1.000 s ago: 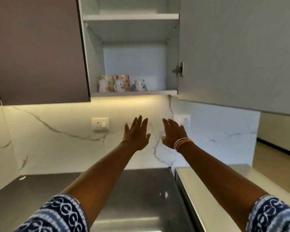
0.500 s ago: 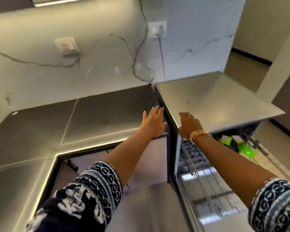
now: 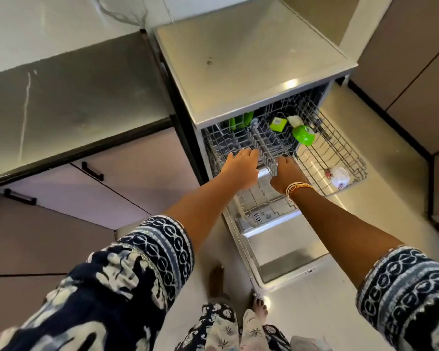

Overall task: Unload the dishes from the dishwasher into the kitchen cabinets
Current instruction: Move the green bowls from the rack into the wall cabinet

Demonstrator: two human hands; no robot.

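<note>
The dishwasher (image 3: 251, 54) stands open with its wire rack (image 3: 350, 158) pulled out. In the rack lie a green bowl (image 3: 303, 135), a green square cup (image 3: 278, 124), a white piece (image 3: 295, 120) and another green dish (image 3: 240, 120) at the back. A white printed mug (image 3: 340, 177) lies at the rack's front right corner. My left hand (image 3: 241, 168) is stretched flat over the rack's left part and holds nothing. My right hand (image 3: 285, 173), bangles on its wrist, reaches into the rack's middle; its fingers are hidden among the wires.
The lowered dishwasher door (image 3: 284, 252) juts out over the floor in front of my feet (image 3: 259, 305). A steel counter (image 3: 74, 97) runs to the left above cabinet doors with black handles (image 3: 93, 171). Tall cabinets (image 3: 416, 59) line the right side.
My view has swung down from the open wall cabinet with mugs to the dishwasher. Both hands have dropped from cabinet height to the pulled-out rack.
</note>
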